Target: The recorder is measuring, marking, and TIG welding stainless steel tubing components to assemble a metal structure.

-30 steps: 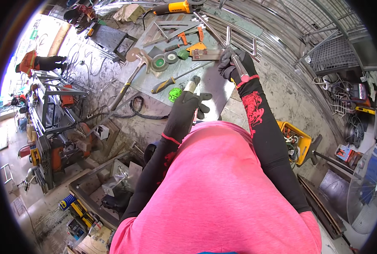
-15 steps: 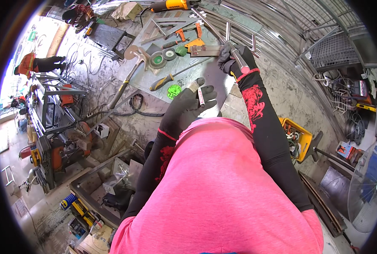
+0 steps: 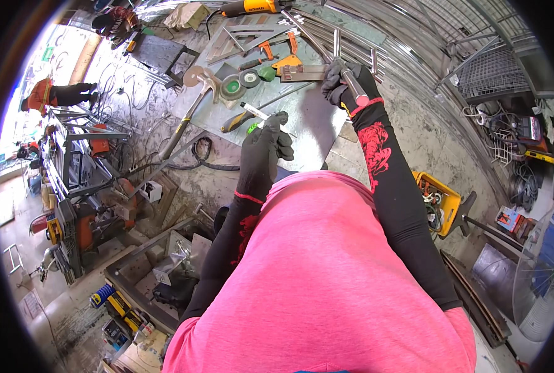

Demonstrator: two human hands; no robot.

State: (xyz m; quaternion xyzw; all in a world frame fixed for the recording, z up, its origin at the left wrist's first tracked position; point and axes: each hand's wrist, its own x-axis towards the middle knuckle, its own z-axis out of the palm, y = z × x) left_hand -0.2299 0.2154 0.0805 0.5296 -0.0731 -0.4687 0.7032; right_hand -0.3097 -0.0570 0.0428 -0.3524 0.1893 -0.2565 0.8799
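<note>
My left hand (image 3: 262,149), in a black glove, grips a white marker pen (image 3: 252,113) with a dark cap, held just above the grey metal work plate (image 3: 308,124). My right hand (image 3: 345,87), also gloved in black, is closed around a short shiny steel tube (image 3: 351,84) at the plate's far right edge. A small green object (image 3: 252,128) lies on the plate just left of my left hand. My pink shirt fills the lower part of the view.
On the plate lie grinding discs (image 3: 239,81), orange clamps (image 3: 277,56), a steel square (image 3: 242,38) and a hammer (image 3: 193,99). An angle grinder (image 3: 252,7) lies at the far edge. Steel tubes (image 3: 376,50) are stacked right. A yellow crate (image 3: 438,202) stands on the floor.
My left hand has lifted slightly and turned the marker so it points up and left. My right hand keeps its grip on the steel tube, nearly still.
</note>
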